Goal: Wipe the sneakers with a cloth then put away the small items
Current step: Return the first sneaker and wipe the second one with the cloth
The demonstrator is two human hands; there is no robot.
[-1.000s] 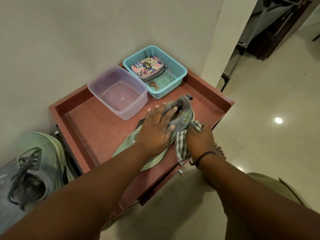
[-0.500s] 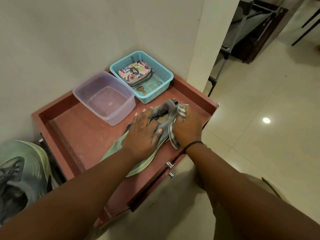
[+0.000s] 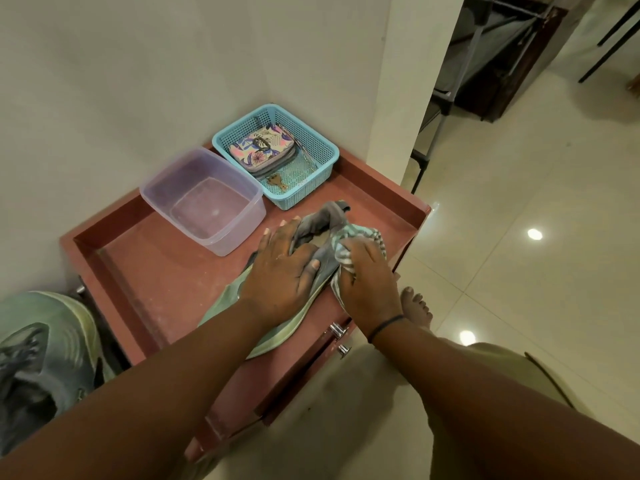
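Second sneaker (image 3: 41, 358) sits far left, off the counter (image 3: 145, 271). Left hand (image 3: 280, 271) lies flat w/ straight fingers on sneaker (image 3: 311, 299) at counter's front edge; right hand (image 3: 367, 278) has its grip bunched round striped cloth (image 3: 346, 251) against it.

Dim, warm indoor light. Ceiling-lamp glare spots on glossy cream floor tiles (image 3: 535, 234) at 3 o'clock. Soft shadows. Wide-angle bending at edges; slight overall softness.
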